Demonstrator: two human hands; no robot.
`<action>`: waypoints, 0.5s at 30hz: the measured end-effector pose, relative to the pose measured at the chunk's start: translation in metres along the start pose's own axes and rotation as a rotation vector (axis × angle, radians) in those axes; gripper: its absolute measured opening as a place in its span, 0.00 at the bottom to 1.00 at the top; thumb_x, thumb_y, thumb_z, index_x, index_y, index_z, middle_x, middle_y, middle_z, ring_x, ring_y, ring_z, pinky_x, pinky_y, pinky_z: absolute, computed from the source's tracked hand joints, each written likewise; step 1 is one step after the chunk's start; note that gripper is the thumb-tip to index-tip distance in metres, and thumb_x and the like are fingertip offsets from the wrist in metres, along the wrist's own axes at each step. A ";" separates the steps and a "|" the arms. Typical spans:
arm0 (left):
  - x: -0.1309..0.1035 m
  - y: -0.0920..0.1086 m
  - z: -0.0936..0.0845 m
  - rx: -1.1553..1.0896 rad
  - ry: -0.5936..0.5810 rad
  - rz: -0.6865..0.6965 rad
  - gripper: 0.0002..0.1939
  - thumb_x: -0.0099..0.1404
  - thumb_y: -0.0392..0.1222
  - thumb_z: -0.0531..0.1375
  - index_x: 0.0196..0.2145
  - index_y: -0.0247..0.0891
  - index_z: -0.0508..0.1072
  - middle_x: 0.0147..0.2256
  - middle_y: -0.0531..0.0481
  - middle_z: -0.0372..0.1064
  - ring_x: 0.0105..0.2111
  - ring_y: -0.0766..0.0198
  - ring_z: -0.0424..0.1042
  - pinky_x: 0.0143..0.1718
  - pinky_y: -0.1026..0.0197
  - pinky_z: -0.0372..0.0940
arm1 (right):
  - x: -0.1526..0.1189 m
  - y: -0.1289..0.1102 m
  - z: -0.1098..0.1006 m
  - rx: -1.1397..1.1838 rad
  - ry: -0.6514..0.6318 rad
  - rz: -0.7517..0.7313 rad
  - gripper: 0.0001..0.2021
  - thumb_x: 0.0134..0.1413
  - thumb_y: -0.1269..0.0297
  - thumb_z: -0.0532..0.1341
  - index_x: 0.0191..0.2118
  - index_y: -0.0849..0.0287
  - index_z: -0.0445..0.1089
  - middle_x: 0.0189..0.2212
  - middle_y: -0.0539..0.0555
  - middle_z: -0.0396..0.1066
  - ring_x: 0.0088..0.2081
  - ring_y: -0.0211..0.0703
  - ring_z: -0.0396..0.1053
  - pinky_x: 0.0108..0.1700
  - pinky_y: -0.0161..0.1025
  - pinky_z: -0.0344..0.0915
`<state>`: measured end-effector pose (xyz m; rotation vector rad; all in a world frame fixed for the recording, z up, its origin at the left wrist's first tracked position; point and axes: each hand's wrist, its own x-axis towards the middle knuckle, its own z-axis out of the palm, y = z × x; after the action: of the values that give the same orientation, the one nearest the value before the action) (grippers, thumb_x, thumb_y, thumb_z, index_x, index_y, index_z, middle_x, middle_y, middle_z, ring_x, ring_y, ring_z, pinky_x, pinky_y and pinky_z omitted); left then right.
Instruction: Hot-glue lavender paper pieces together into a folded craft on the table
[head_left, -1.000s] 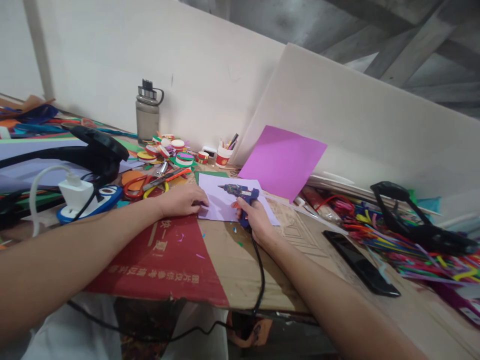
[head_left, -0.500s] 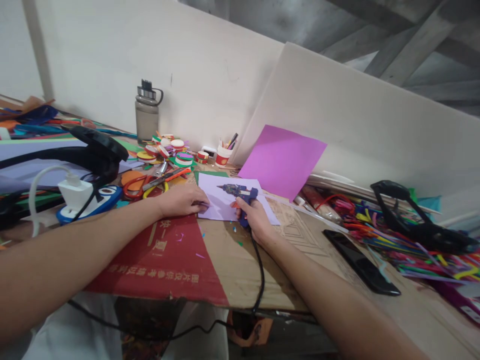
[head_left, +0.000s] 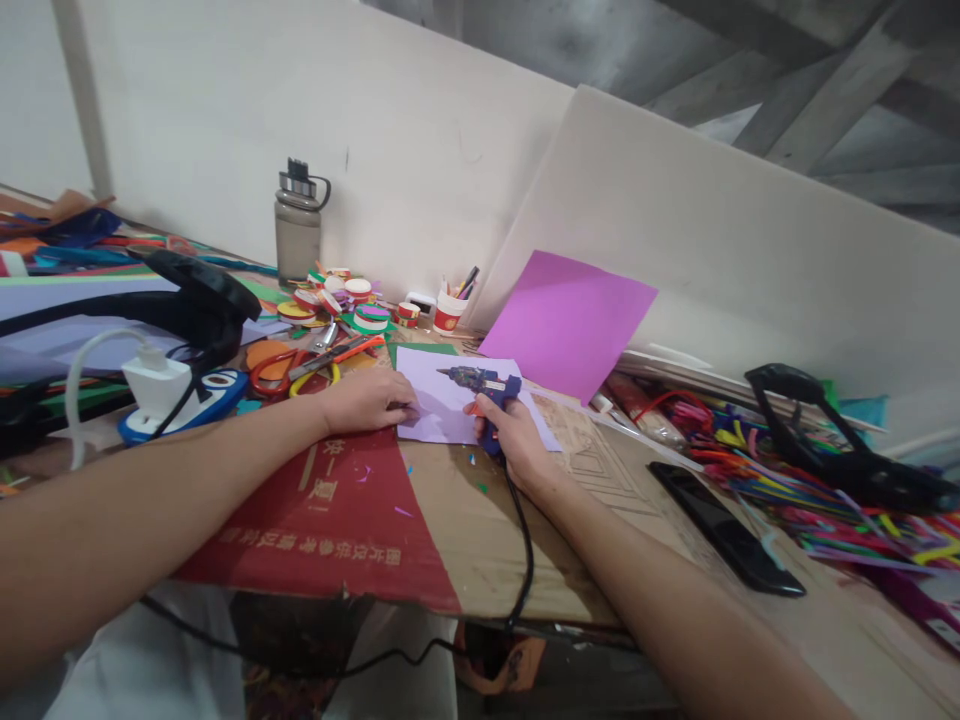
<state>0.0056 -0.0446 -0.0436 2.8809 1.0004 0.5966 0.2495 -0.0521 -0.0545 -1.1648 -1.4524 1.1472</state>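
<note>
My right hand [head_left: 510,432] is wrapped around the handle of a blue hot glue gun [head_left: 480,382]. The gun's nozzle points left, over a light purple sheet of paper [head_left: 450,425] on the cardboard. At the sheet's left edge rests my left hand [head_left: 369,402], its fingers curled and pressed together; whatever they pinch is too small or hidden to make out. A black cord [head_left: 525,545] runs from the gun down over the cardboard's front edge. Left of my left hand lie red-handled scissors [head_left: 274,372] and an orange utility knife [head_left: 360,347].
A water bottle [head_left: 298,235] and several paper rings stand behind. A paper cup [head_left: 448,312] holds pens. A bright purple sheet [head_left: 570,315] leans on the white board. At right are a black phone [head_left: 724,528] and colourful strips [head_left: 787,490]; at left, a white charger [head_left: 155,385].
The dark purple bit at my left fingertips hardly shows now. My right hand and the glue gun stay nearly in place. The whole view has shifted very slightly.
</note>
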 end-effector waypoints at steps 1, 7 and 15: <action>0.000 0.000 0.000 0.006 0.002 0.009 0.10 0.66 0.42 0.57 0.38 0.39 0.78 0.37 0.48 0.76 0.40 0.62 0.72 0.44 0.63 0.61 | -0.001 -0.001 0.001 -0.010 -0.001 -0.006 0.17 0.48 0.49 0.61 0.28 0.60 0.71 0.17 0.48 0.64 0.20 0.35 0.59 0.25 0.34 0.55; 0.000 0.001 -0.001 -0.035 0.022 0.000 0.10 0.64 0.43 0.59 0.41 0.40 0.77 0.40 0.47 0.75 0.41 0.62 0.71 0.45 0.63 0.61 | -0.001 0.000 0.001 -0.013 -0.032 -0.015 0.17 0.47 0.49 0.62 0.27 0.60 0.71 0.18 0.49 0.65 0.21 0.36 0.61 0.25 0.34 0.56; 0.002 0.001 -0.002 -0.071 -0.015 -0.037 0.09 0.64 0.42 0.58 0.37 0.40 0.79 0.34 0.48 0.76 0.38 0.63 0.72 0.42 0.64 0.61 | 0.000 0.002 0.000 -0.004 -0.041 -0.016 0.16 0.48 0.50 0.62 0.28 0.60 0.71 0.17 0.49 0.65 0.21 0.36 0.62 0.25 0.34 0.57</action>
<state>0.0062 -0.0442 -0.0407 2.7948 1.0066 0.5951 0.2494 -0.0515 -0.0568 -1.1355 -1.4933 1.1640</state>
